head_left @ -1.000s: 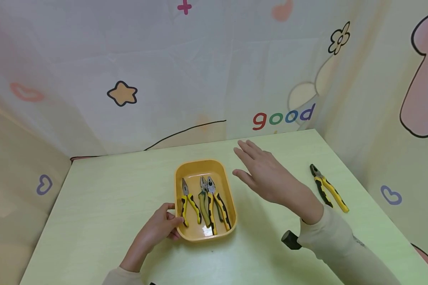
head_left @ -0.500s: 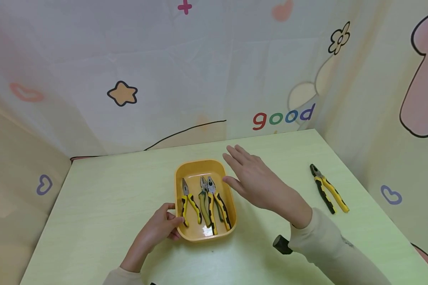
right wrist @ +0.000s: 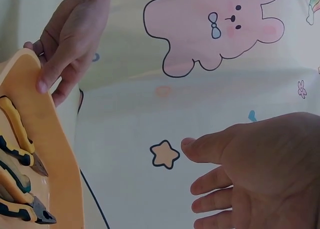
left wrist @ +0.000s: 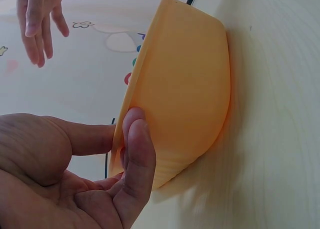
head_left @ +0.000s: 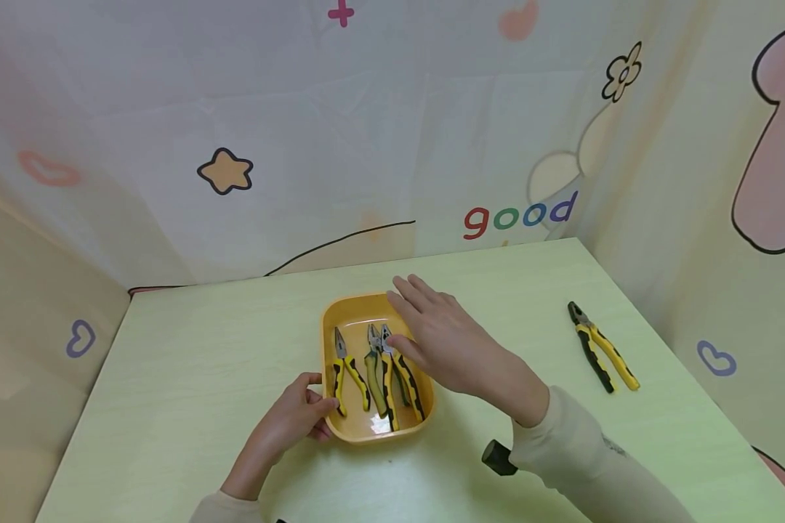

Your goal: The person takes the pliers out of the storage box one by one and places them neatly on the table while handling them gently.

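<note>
My left hand (head_left: 292,414) pinches the left rim of a yellow plastic tray (head_left: 360,308), thumb over the edge and fingers against the outer wall. Three pliers lie inside: yellow-and-black needle-nose pliers (head_left: 355,375) on the left, green-handled pliers (head_left: 372,378) in the middle, and yellow-and-black combination pliers (head_left: 387,392) overlapping these on the right. My right hand (head_left: 451,341) holds nothing, its fingers extended above the tray's right side, covering part of that rim in the head view. In the left wrist view, the tray's outer wall (left wrist: 180,84) rises beside my fingers.
Another pair of yellow-and-black pliers (head_left: 618,360) lies on the pale green table (head_left: 190,363) near its right edge. A printed cloth (head_left: 340,145) hangs behind the table and along both sides. A black cylindrical piece (head_left: 499,457) sticks out by the right sleeve.
My right hand has moved left and slightly down, from beside the tray to over its right rim. The left hand, the tray and the pliers have stayed put.
</note>
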`<act>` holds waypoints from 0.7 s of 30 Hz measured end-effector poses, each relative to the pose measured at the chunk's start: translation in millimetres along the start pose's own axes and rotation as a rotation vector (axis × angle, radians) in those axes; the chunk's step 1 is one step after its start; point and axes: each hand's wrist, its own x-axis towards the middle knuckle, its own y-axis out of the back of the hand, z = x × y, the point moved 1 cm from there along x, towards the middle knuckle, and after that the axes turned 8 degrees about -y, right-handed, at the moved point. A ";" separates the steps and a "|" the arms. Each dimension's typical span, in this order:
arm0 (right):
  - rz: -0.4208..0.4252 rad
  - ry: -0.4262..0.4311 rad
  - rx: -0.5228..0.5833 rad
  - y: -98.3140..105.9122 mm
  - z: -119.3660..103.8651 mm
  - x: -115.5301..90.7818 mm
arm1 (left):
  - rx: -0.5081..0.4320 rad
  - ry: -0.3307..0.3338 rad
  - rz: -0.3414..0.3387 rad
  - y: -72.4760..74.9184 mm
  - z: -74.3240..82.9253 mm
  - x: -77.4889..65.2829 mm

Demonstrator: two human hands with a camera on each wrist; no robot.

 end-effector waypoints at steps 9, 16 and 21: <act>0.001 0.058 -0.034 -4.7 -12.9 1.1 | -0.012 -0.004 -0.005 0.6 0.6 -0.1; -0.015 0.042 -0.031 -9.9 -16.9 2.7 | -0.021 -0.008 -0.009 0.5 0.2 -0.7; -0.026 0.026 -0.039 -14.0 -19.5 4.7 | -0.019 -0.003 -0.011 0.9 0.6 -0.7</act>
